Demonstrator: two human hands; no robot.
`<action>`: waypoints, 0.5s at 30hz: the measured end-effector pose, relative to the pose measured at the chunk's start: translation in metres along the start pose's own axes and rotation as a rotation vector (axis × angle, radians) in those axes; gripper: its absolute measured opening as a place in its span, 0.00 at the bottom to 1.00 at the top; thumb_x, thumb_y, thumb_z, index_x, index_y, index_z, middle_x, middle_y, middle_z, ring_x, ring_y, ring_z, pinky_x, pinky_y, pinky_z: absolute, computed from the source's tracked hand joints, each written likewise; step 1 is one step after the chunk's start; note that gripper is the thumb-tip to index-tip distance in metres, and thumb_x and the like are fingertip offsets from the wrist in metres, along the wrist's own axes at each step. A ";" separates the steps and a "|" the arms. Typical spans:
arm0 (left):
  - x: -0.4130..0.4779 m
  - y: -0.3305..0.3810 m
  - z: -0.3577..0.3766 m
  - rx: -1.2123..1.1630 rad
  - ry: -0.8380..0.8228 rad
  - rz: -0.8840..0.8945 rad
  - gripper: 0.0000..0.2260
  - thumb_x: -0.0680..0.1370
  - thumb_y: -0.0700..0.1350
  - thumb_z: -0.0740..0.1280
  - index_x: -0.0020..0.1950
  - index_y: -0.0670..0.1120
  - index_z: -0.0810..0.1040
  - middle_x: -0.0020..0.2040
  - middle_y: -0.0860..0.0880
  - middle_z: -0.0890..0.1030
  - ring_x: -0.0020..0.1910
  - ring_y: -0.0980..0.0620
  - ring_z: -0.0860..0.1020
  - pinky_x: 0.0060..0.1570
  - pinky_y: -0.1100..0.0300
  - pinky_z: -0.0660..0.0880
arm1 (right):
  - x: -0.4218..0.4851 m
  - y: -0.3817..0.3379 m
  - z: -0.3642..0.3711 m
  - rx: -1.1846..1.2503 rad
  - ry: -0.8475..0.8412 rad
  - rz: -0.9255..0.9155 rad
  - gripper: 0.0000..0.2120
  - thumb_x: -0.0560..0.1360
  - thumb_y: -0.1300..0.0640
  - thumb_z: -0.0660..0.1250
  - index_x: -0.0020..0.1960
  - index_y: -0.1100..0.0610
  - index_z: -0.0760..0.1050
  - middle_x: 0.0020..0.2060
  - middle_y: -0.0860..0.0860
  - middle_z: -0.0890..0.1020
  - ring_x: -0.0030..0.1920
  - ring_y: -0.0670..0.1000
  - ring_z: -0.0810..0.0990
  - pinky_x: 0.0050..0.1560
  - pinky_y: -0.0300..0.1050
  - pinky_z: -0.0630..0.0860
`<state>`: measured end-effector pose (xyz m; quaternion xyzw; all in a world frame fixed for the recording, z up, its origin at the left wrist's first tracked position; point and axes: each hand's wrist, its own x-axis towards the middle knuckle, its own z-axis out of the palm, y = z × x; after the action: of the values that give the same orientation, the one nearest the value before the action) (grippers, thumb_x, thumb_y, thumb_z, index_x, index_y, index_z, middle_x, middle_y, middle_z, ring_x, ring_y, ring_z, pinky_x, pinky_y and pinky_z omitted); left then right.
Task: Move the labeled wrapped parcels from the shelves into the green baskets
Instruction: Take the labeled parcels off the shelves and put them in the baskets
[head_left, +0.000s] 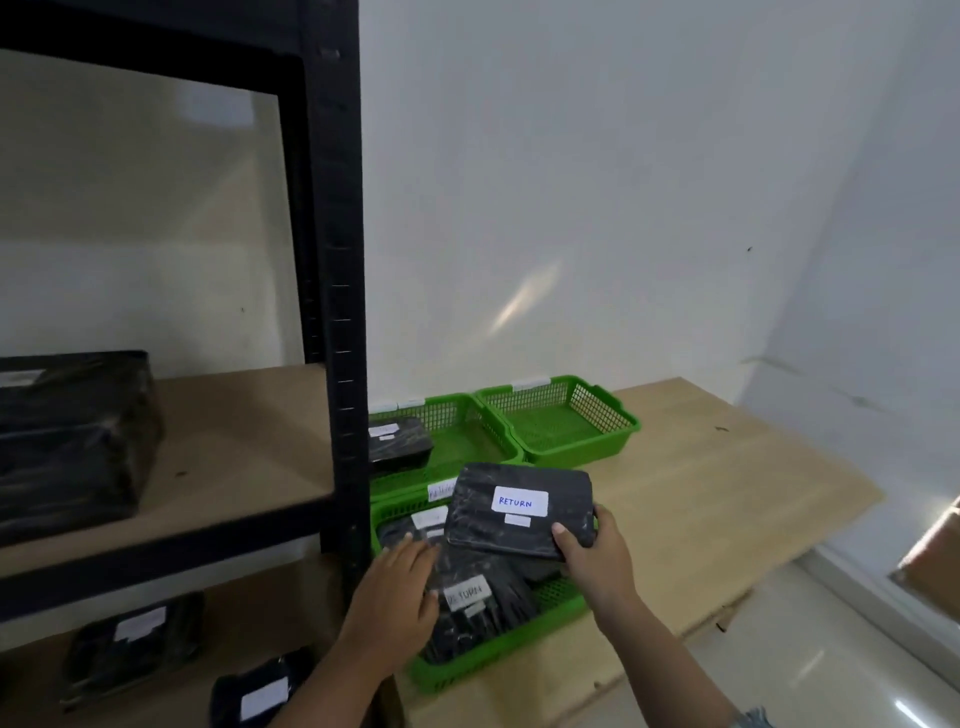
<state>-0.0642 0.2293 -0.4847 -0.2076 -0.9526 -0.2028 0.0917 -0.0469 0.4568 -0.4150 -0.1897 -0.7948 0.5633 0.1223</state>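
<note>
The left hand (400, 587) lies closest, fingers spread and flat on the dark wrapped parcels already in the near basket (498, 654). It grips nothing; it looks to be pressing the pile down or nudging it aside, probably to make room. Under its fingertips a parcel with a white label (466, 595) faces up, the writing blurred but seemingly the same word as on the one being carried.

Just to the right and slightly above, the right hand (592, 558) clasps a flat black parcel (519, 512) by its near right corner, thumb on top and fingers underneath. The parcel hovers over the basket, label up, with "RETURN" readable, which suggests it is held this way so the word can be checked against the basket's own tag (440, 491) at the far rim. That tag is too smeared to read with certainty. My guess is that the parcel is about to be laid on the pile.

Beyond the hands stand two more green baskets: the middle basket (467, 441) holds one labelled parcel (397, 441), and the far basket (566, 421) to its right looks empty. All rest on a wooden table (727, 493).

Left of the left hand is the black shelf rack (337, 312). More parcels wait there: a large bundle (72, 436) on the upper board, and two small ones (135, 644) (254, 693) on the lower.
</note>
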 end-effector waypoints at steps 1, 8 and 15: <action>0.009 -0.002 0.002 -0.008 0.014 0.005 0.24 0.77 0.49 0.55 0.74 0.47 0.62 0.73 0.50 0.64 0.74 0.50 0.55 0.69 0.60 0.47 | 0.011 -0.003 0.003 -0.002 0.002 -0.002 0.25 0.73 0.58 0.70 0.68 0.56 0.68 0.56 0.56 0.78 0.54 0.57 0.79 0.55 0.59 0.78; 0.060 -0.017 0.028 -0.008 0.009 -0.077 0.25 0.77 0.52 0.50 0.74 0.48 0.60 0.74 0.51 0.61 0.75 0.50 0.52 0.71 0.56 0.46 | 0.085 -0.010 0.037 0.002 -0.059 0.004 0.25 0.73 0.56 0.70 0.67 0.56 0.68 0.57 0.57 0.78 0.54 0.57 0.79 0.57 0.57 0.77; 0.114 -0.044 0.045 0.042 0.048 -0.306 0.23 0.74 0.48 0.57 0.68 0.45 0.70 0.68 0.46 0.71 0.72 0.44 0.63 0.67 0.49 0.62 | 0.167 -0.006 0.081 -0.018 -0.228 0.026 0.25 0.74 0.60 0.69 0.69 0.61 0.67 0.59 0.58 0.78 0.56 0.56 0.78 0.56 0.46 0.73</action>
<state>-0.1893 0.2527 -0.5111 -0.0532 -0.9746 -0.1994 0.0871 -0.2313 0.4596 -0.4400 -0.1357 -0.8062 0.5755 0.0220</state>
